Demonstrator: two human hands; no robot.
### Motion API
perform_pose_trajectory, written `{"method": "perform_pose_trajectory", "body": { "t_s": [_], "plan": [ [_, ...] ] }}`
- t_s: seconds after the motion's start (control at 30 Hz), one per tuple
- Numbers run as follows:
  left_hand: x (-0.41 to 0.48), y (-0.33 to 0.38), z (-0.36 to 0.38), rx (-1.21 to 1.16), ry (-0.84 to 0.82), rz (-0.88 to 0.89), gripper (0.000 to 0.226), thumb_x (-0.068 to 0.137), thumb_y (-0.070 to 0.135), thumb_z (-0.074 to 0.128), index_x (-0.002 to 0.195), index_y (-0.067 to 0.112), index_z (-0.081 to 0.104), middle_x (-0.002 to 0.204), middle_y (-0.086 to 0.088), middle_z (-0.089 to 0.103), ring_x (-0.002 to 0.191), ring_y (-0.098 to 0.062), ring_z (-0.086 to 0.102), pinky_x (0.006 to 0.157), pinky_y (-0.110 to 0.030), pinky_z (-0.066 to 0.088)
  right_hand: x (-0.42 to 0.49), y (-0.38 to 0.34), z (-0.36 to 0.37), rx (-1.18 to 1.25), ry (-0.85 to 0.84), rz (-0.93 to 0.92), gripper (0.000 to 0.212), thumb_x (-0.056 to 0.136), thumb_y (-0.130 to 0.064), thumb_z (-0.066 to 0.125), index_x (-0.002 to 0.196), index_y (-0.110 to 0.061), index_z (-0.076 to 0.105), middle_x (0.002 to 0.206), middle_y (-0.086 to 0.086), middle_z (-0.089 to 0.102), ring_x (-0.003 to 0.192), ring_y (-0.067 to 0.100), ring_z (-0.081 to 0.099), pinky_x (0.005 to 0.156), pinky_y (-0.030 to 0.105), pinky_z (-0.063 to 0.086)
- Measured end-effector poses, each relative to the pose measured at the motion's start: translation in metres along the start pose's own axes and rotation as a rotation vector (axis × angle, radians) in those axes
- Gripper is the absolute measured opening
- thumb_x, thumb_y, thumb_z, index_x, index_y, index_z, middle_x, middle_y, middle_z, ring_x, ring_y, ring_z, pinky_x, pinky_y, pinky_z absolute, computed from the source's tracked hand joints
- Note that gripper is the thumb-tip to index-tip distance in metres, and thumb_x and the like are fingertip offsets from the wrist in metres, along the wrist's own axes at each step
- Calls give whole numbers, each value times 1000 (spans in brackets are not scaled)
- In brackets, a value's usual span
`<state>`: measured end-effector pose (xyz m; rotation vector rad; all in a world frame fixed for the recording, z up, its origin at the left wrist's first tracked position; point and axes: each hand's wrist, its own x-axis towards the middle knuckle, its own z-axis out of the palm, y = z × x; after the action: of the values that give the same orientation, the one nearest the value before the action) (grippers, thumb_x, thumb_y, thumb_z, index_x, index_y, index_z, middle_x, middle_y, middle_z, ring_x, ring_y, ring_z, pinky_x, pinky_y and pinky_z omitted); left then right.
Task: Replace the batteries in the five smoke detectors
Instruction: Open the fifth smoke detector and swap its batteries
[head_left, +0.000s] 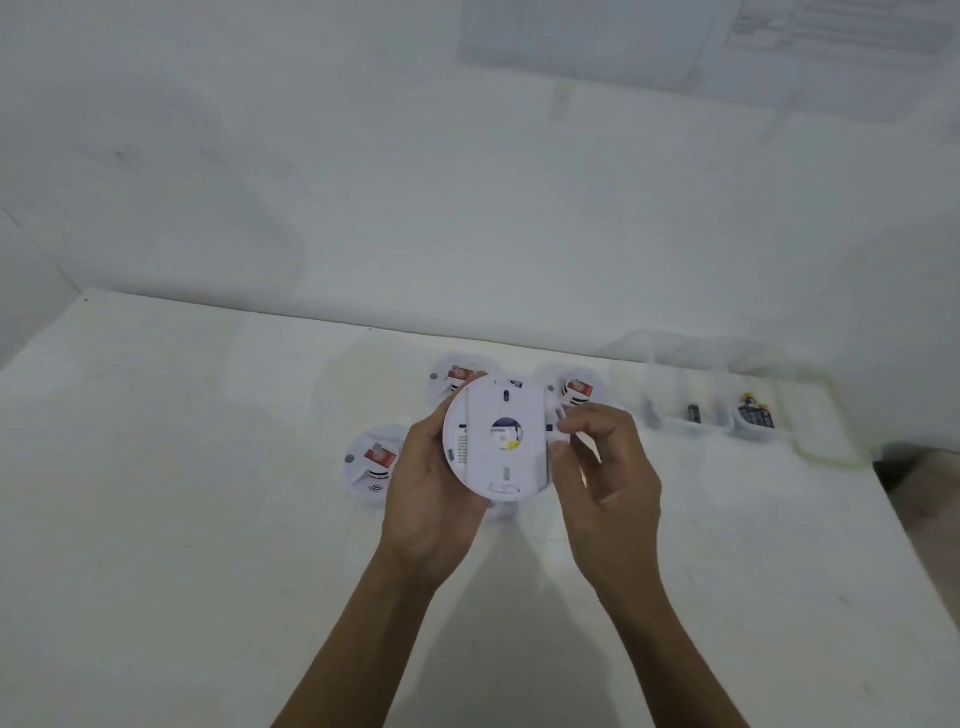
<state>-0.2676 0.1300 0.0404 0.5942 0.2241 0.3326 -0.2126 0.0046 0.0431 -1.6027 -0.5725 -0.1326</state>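
The held smoke detector looks smooth white plastic; the tabletop matt white; the battery tray translucent plastic.

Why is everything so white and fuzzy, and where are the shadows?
Head view: bright, flat light washes the white table and wall together; the clear battery tray looks smeared; the held smoke detector is clearest; a faint grey shadow lies between the forearms.

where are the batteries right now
In the head view, the batteries sit in a clear tray at the back right of the table, just right of the right hand and the held smoke detector.
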Motion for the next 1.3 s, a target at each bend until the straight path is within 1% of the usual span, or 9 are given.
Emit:
{"method": "perform_pose_trajectory", "body": {
  "t_s": [0.1, 0.3, 0.43, 0.53, 0.67, 0.8, 0.93, 1.03, 1.3],
  "plan": [
    [-1, -11, 10, -85, -16, -64, 47, 86, 28, 50, 128, 9, 59, 124, -10, 65, 111, -26, 64, 82, -35, 55, -1, -2, -22, -169, -12, -83, 13, 85, -6, 59, 96, -10, 60, 102, -5, 59, 101, 15, 58, 83, 23, 50],
    [4, -36, 30, -175, -101, -219, 47, 87, 35, 51, 129, 17, 61, 129, -12, 61, 114, -31, 61, 92, -43, 53, -5, -12, -54, -369, -15, -105, 15, 85, -17, 61, 91, -3, 66, 98, 7, 60, 88, 12, 59, 72, 7, 43],
    [5, -61, 40, -114, -41, -196, 51, 87, 41, 41, 127, 18, 62, 127, -10, 64, 109, -29, 65, 84, -41, 57, -5, -22, -68, -533, -10, -79, 48, 78, -47, 70, 99, -4, 65, 101, 6, 61, 88, 15, 58, 72, 9, 44],
    [6, -75, 48, -11, -24, -159, 55, 84, 43, 48, 134, 21, 53, 136, -12, 57, 119, -31, 58, 90, -44, 54, -6, -28, -73, -728, 1, 19, 71, 66, -65, 64, 111, -11, 63, 112, 6, 56, 101, 20, 54, 76, 22, 50],
    [8, -86, 59, 47, -39, -102, 56, 76, 48, 68, 126, 22, 61, 133, -10, 59, 119, -30, 59, 90, -43, 54, -5, -30, -78, -869, 24, 35, 72, 61, -60, 77, 111, -12, 61, 106, 9, 57, 94, 27, 54, 74, 36, 51],
    [9, -96, 62, 49, -26, -99, 44, 82, 40, 52, 121, 22, 65, 124, -8, 66, 110, -26, 65, 78, -36, 57, -2, -28, -89, -857, -58, 99, 63, 69, -53, 74, 115, -14, 57, 110, 3, 53, 98, 23, 49, 81, 33, 42],
    [10, -101, 67, 95, 0, -89, 49, 83, 41, 48, 127, 22, 57, 129, -7, 63, 115, -28, 62, 83, -38, 57, 2, -28, -97, -869, -128, 161, 67, 72, -60, 67, 122, -18, 51, 119, -1, 49, 106, 20, 44, 88, 31, 39],
    [11, -106, 75, 99, -11, -102, 44, 81, 46, 50, 117, 28, 68, 126, -6, 65, 114, -28, 63, 87, -40, 56, 2, -31, -96, -905, -97, 213, 80, 65, -71, 65, 124, -20, 47, 119, -1, 49, 107, 19, 46, 90, 33, 43],
    [11, -117, 77, 81, 29, -101, 39, 79, 43, 46, 101, 30, 75, 111, -3, 73, 97, -21, 71, 77, -35, 60, 7, -32, -101, -830, -160, 275, 77, 71, -58, 69, 130, -22, 34, 126, -4, 39, 114, 14, 38, 98, 34, 43]
  ]
}}
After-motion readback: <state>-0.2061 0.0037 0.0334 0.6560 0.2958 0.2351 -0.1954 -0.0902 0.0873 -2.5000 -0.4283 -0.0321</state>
